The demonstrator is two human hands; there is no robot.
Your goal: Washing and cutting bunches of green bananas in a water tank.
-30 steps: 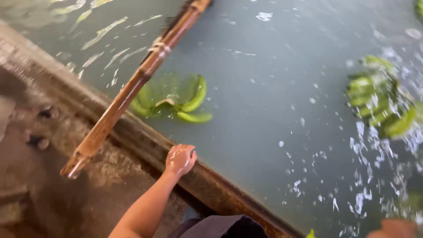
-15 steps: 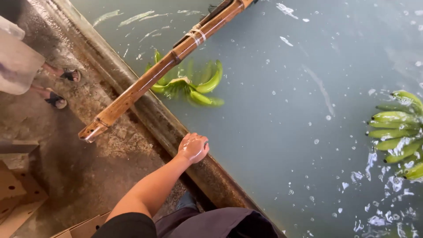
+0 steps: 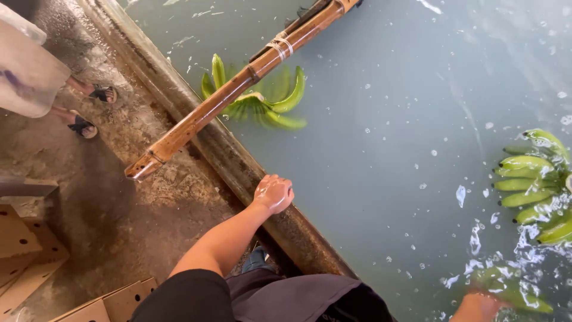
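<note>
A wide tank of grey-green water (image 3: 381, 149) fills most of the view, its concrete rim (image 3: 226, 155) running diagonally. A long bamboo pole (image 3: 238, 83) slants across the rim, its cut end over the wet floor. Brown cardboard boxes (image 3: 24, 250) sit lower left. The left hand (image 3: 274, 194) rests curled on the rim, holding nothing. The right hand (image 3: 479, 305) reaches into the water at a submerged green banana bunch (image 3: 515, 292); I cannot tell its grip.

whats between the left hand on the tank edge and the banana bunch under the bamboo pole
In the head view, only the wet tank rim and open water separate the left hand from the banana bunch; the bamboo pole crosses above the bunch.
</note>
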